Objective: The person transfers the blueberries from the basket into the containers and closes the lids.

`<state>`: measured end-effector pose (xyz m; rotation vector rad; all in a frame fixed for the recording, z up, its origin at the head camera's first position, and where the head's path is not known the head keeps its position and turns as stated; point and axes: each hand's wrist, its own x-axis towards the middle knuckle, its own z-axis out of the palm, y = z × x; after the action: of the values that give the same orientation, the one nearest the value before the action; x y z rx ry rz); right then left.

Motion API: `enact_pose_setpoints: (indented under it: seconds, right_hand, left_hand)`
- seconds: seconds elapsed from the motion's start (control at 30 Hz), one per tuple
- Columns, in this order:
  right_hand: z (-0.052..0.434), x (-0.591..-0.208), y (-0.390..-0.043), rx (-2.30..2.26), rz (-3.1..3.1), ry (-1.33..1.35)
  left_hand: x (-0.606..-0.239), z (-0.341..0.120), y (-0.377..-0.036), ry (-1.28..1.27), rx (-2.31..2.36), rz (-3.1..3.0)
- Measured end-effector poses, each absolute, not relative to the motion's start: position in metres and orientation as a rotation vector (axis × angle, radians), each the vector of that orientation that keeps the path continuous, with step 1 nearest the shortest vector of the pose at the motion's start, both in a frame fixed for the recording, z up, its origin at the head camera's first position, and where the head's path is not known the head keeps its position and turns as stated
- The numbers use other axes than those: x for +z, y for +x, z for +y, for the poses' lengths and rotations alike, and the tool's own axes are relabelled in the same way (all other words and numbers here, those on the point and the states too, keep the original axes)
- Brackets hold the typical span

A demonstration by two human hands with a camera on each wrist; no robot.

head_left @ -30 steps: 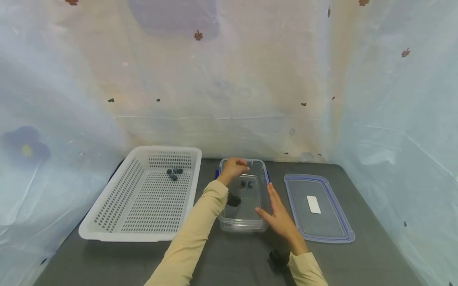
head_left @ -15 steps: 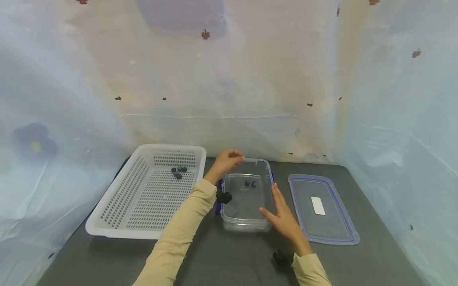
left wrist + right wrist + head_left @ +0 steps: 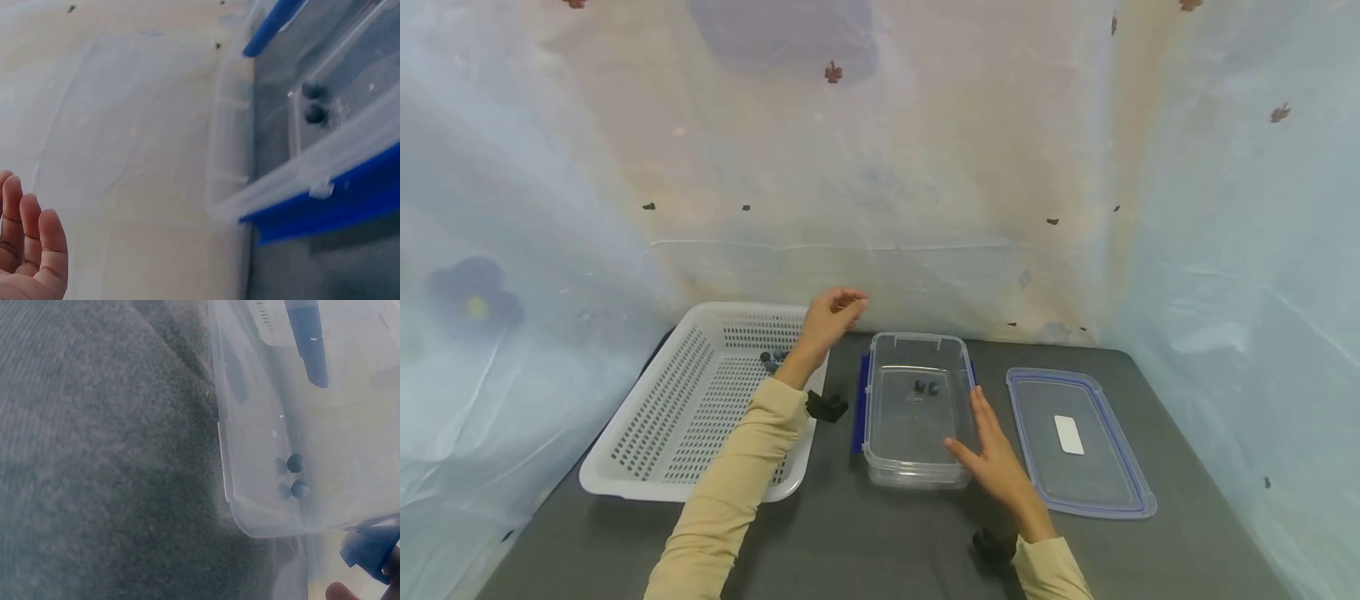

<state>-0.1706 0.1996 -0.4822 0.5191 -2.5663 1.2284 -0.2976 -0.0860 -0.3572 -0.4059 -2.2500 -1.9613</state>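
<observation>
My left hand (image 3: 831,321) is raised over the far right corner of a white perforated basket (image 3: 597,467), its fingers loosely bent and nothing visible in them. Behind my left forearm, partly hidden, several blueberries (image 3: 770,360) lie in that basket. A clear plastic food container (image 3: 917,462) with blue side latches stands to the right of the basket, lidless. Inside it are two blueberries (image 3: 295,463), side by side on the bottom. My right hand (image 3: 996,458) rests with straight fingers along the container's right side, fingertips at the blue latch (image 3: 372,551).
A clear lid (image 3: 1037,400) with a blue seal and a white label lies flat on the dark table (image 3: 865,542), right of the container. Black wrist cameras sit on both wrists. A patterned plastic sheet (image 3: 925,167) hangs behind and at both sides.
My left hand has moved left from above the container to over the basket's right edge. My right hand stays by the container, which still holds two blueberries. The head view has shifted slightly.
</observation>
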Motion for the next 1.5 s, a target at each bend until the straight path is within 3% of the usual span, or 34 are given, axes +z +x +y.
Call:
enact_pose_setpoints:
  seconds: [0.27, 0.6, 1.5]
  right_hand:
    - [0.199, -0.481, -0.169, 1.238, -2.557, 0.514]
    - [0.198, -0.482, -0.167, 1.259, -2.561, 0.521]
    - [0.194, -0.48, -0.166, 1.297, -2.55, 0.524]
  left_hand:
    - [-0.355, -0.13, -0.294, -0.302, -1.869, -2.177]
    - [-0.381, -0.169, -0.298, -0.047, -1.759, -2.24]
    - [-0.464, -0.216, -0.314, 0.399, -1.497, -2.505]
